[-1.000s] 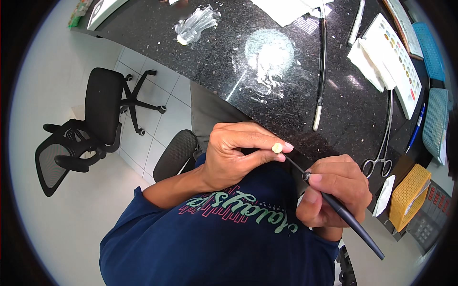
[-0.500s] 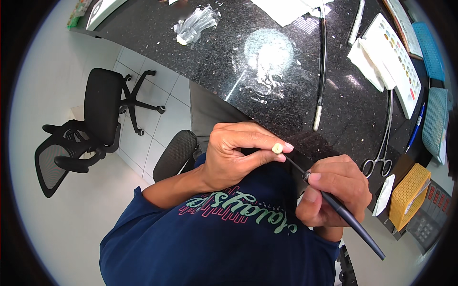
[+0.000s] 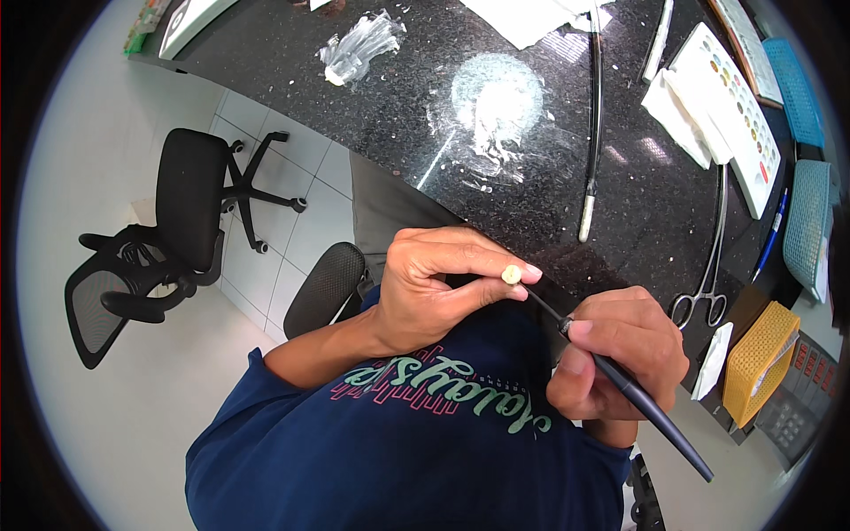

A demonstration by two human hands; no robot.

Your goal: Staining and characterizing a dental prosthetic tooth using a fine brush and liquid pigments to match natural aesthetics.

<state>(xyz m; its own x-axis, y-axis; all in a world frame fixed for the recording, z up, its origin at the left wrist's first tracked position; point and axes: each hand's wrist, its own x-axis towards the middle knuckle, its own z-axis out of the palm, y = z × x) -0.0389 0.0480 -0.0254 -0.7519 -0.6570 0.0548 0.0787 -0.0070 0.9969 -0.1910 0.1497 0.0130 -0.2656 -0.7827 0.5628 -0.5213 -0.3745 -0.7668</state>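
Observation:
Between the thumb and index finger of my left hand (image 3: 438,276) is a small pale-yellow piece like a dental crown (image 3: 511,274), its grooved face showing. My right hand (image 3: 624,354) holds a fine brush (image 3: 653,414) like a pen. The brush has a thick dark handle and a slim black neck. Its neck slants up-left toward the crown, and its tip reaches my left fingertips; whether it touches the crown I cannot tell. Both hands are held in front of my dark blue shirt, at the edge of the black speckled table (image 3: 398,124).
A smeared, brightly lit white patch (image 3: 496,115) and crumpled clear film (image 3: 361,49) lie on the table. To the right are a long thin black-handled tool (image 3: 595,133), scissor-handled forceps (image 3: 704,301), a white palette (image 3: 739,115) with coloured wells, tissue (image 3: 677,115) and a yellow basket (image 3: 760,363).
Hardly anything differs. The crown and the brush have shifted very slightly to the left; both hands keep the same hold.

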